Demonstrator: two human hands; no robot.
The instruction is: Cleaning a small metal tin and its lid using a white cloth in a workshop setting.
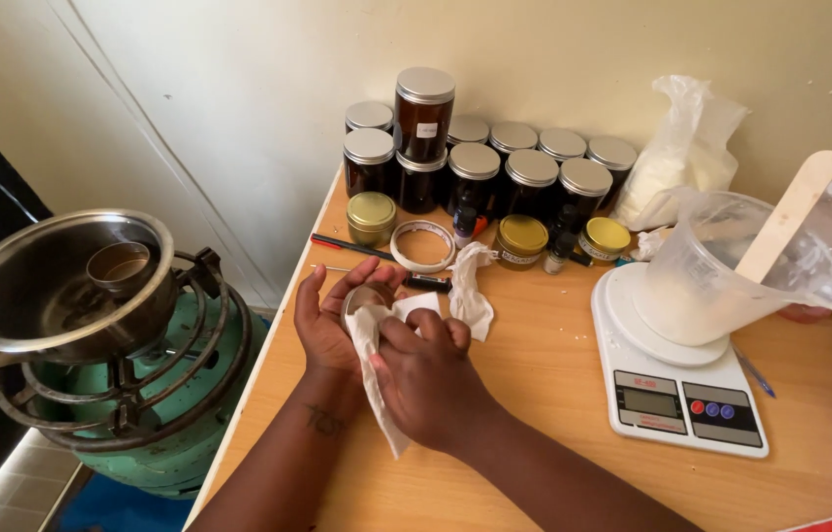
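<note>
Over the table edge: both forearms are reaching in from the bottom of the frame and meeting above the wooden table (534, 394).
Left hand (327, 320): lying palm up, fingers half curled and cupping a small round tin (365, 296) from beneath.
Right hand (426, 379): arching over from the right, knuckles up, fingers closing on a white cloth (377, 345) and pressing it against the tin.
Cloth: draping between the two hands, its tail hanging down toward the table edge.
Tin: sitting in the left palm, mostly covered; its inside cannot be made out.
Second cloth (470, 286): lying crumpled just beyond the hands.
Jars (495, 167): dark jars with silver lids standing in rows against the wall, one stacked on top.
Gold-lidded jars (522, 239): sitting in front of the dark ones.
Scale (682, 394): white kitchen scale carrying a clear jug (702, 286) with a wooden stick (790, 212) leaning in it.
Stove (140, 394): green gas burner standing left of the table, bearing a steel pan (52, 286) with a small cup inside.
Room: pale wall running behind the table.
</note>
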